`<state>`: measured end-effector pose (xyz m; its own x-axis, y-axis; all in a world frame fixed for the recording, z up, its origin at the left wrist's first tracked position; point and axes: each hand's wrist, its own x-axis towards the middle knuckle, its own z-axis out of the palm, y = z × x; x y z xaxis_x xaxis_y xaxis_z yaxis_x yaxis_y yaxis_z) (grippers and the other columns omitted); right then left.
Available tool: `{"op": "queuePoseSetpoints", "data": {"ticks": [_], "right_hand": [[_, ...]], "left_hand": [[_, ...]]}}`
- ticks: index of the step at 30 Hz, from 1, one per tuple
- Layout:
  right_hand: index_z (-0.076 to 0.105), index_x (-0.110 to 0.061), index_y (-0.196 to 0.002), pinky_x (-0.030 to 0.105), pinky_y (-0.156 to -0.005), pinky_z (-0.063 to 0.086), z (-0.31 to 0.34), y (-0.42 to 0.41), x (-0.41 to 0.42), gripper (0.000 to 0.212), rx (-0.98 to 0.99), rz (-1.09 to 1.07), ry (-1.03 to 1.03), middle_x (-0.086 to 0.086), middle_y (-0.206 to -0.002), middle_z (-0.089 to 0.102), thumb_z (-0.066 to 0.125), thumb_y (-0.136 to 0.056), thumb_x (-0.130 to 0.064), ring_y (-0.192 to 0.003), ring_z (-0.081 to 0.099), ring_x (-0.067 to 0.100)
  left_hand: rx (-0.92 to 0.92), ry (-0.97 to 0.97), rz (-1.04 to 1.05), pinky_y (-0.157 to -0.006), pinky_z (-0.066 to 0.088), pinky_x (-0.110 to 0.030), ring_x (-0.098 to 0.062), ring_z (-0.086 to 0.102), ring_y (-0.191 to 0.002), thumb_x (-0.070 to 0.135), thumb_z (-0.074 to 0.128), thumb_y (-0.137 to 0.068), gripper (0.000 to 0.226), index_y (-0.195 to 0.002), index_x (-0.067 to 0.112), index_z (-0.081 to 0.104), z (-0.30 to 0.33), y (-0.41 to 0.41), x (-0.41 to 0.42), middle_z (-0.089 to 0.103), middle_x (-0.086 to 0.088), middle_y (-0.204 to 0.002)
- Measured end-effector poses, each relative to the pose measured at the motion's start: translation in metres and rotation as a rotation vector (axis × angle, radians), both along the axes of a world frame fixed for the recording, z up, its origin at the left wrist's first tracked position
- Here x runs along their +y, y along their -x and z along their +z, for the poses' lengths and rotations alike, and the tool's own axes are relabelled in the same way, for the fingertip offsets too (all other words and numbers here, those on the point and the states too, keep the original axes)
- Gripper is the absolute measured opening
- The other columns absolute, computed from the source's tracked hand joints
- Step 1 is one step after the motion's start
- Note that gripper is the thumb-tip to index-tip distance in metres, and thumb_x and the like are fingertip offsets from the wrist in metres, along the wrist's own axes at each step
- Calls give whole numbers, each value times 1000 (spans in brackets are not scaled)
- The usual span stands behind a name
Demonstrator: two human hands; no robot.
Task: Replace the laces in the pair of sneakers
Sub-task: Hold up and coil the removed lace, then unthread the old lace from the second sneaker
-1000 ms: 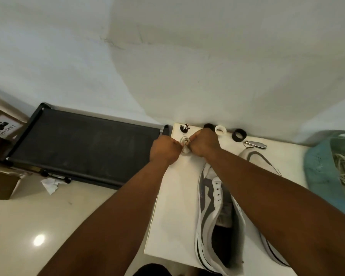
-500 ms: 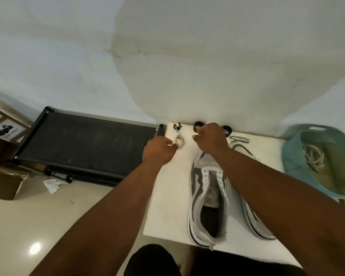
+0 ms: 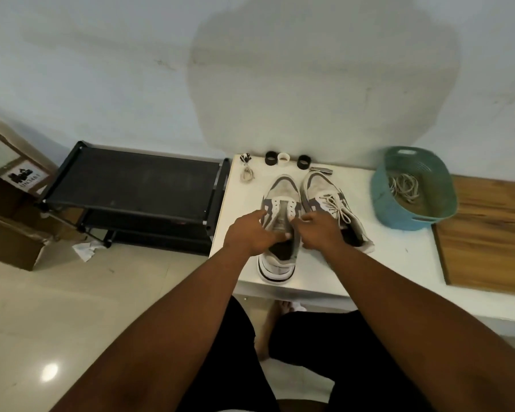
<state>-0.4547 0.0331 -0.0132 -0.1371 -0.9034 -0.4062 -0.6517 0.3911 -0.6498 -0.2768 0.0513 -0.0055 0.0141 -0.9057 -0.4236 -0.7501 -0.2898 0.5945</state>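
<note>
Both hands are on the near, unlaced sneaker (image 3: 280, 233), which lies heel toward the person on the white table (image 3: 399, 263). The left hand (image 3: 250, 233) grips its left side with the thumb reaching into the opening, and the right hand (image 3: 317, 230) holds the right edge; how tightly the right fingers curl is hard to make out from this angle.

The step looks like readying this shoe for a fresh lace, so it would help to pull the tongue flat, spread the eyelet rows apart and keep the toe pointing away.

Just beside it, the second sneaker (image 3: 330, 203) is laced. Farther back, near the table's far left corner, lies a small coiled lace (image 3: 246, 175). Along the wall stand three small rings (image 3: 286, 159) and a metal clip (image 3: 321, 171). To the right, a teal basket (image 3: 384, 197) holds loose laces. Left of the table stands a black rack (image 3: 131, 185), with cardboard boxes (image 3: 9, 203) beyond.
</note>
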Motion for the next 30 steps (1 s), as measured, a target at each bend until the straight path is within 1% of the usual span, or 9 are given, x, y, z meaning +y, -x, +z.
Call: {"op": "queuePoseSetpoints", "data": {"ticks": [3, 7, 12, 16, 19, 21, 23, 26, 30], "right_hand": [[75, -18, -87, 48, -73, 63, -7, -9, 12, 37, -73, 16, -8, 4, -90, 72, 64, -82, -53, -83, 69, 25], [72, -18, -84, 49, -73, 62, -15, -29, 4, 39, -80, 26, 15, 4, -86, 71, 63, -80, -56, -81, 70, 27], [75, -20, -108, 47, -76, 62, -21, -60, -13, 43, -120, 3, 32, 1, -101, 70, 70, -81, -53, -91, 69, 27], [71, -23, -123, 47, -82, 62, -30, -71, -23, 55, -166, -10, 13, 1, -122, 69, 73, -79, -56, -104, 68, 27], [65, -25, -132, 45, -90, 60, -24, -65, -20, 73, -178, -11, -5, -1, -131, 67, 72, -73, -68, -113, 66, 23], [64, -24, -133, 36, -97, 53, -11, -52, -23, 74, -81, 30, 66, 0, -124, 70, 68, -77, -72, -115, 65, 19], [66, -22, -128, 23, -89, 42, 5, -31, -31, 62, 45, 24, 191, -1, -111, 73, 67, -84, -65, -108, 65, 16], [72, -19, -110, 24, -82, 39, 31, 13, -41, 38, 200, -28, 375, -2, -101, 74, 68, -89, -50, -101, 68, 20], [73, -20, -118, 26, -91, 45, 40, 77, -41, 35, 229, -87, 252, 0, -119, 73, 69, -85, -30, -111, 66, 20]], "left_hand": [[-69, 11, -33, -99, 50, -36, -25, 62, -122, 44, 76, -84, 65, -144, 29, 56, -1, 1, 3, 64, -1, -140], [-101, 50, 5, -75, 56, -34, -24, 67, -88, 26, 66, -87, 31, -117, 28, 73, 5, -9, -5, 75, -3, -103], [-136, 66, 63, -66, 57, -30, -18, 67, -76, 27, 68, -87, 28, -115, 27, 75, 1, -38, -21, 72, 1, -89], [-135, 64, 100, -70, 56, -28, -16, 68, -81, 30, 70, -89, 37, -125, 26, 72, -4, -51, -31, 75, 1, -99], [-194, 31, 97, -70, 58, -29, -14, 67, -83, 37, 72, -87, 43, -129, 27, 69, 0, -49, -33, 73, 4, -101], [-291, 157, 118, -70, 53, -30, -12, 64, -85, 49, 70, -86, 42, -119, 23, 70, 9, -40, -32, 68, 6, -100], [-289, 371, 150, -77, 52, -33, -17, 64, -97, 54, 66, -86, 44, -118, 23, 68, 18, -23, -32, 67, 2, -112], [-110, 483, 54, -91, 50, -32, -19, 65, -110, 49, 66, -85, 43, -120, 24, 71, 24, 22, -35, 70, 3, -119], [151, 224, -80, -94, 44, -25, -16, 62, -118, 48, 83, -81, 59, -131, 23, 65, 12, 87, -35, 69, 3, -125]]}}
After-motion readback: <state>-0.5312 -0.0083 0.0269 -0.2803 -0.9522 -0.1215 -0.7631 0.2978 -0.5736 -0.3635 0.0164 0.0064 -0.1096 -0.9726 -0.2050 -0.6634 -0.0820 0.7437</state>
